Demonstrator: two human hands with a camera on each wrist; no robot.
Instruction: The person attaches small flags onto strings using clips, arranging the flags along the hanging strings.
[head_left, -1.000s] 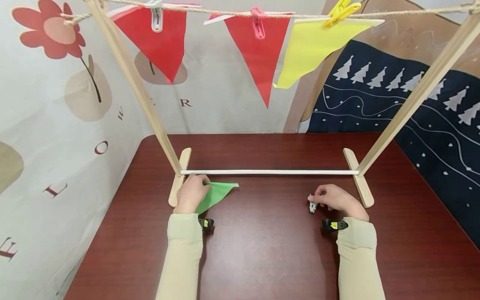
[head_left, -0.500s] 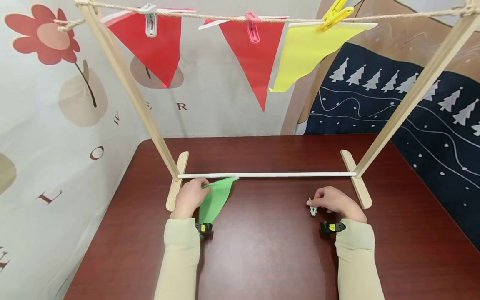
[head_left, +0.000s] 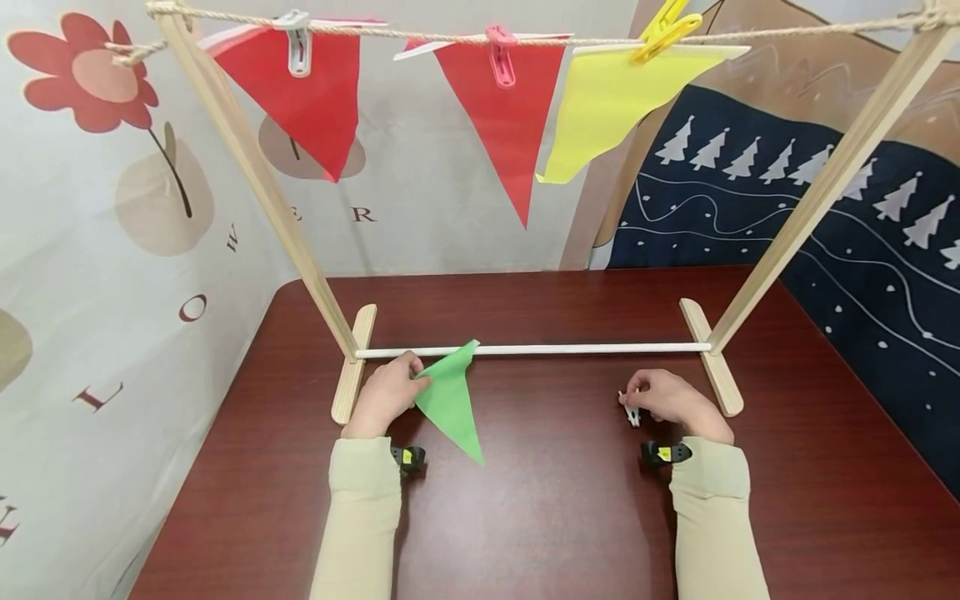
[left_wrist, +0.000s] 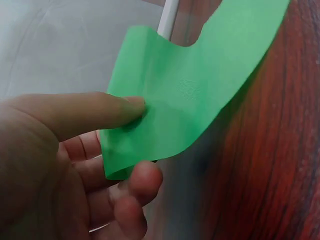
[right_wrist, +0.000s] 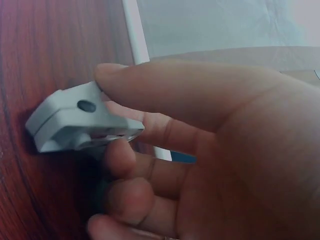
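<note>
Near the foot of the left post, my left hand pinches a green pennant flag by one end of its top edge. The flag's point hangs down toward the front, and its far top corner overlaps the white rod. Seen from the left wrist, the thumb lies on the flag's face with fingers behind it. On the other side, my right hand holds a pale grey clothespin between thumb and fingers, its jaw end turned away from the palm, low over the table.
Above, a rope runs between two wooden posts. Clipped along it hang two red pennants and a yellow pennant, with white, pink and yellow clothespins. The posts' wooden feet stand on the brown table.
The green flag has swung round in my left hand; its point now hangs right and forward, its corner higher at the rod. The clothespin has turned slightly in my right hand.
</note>
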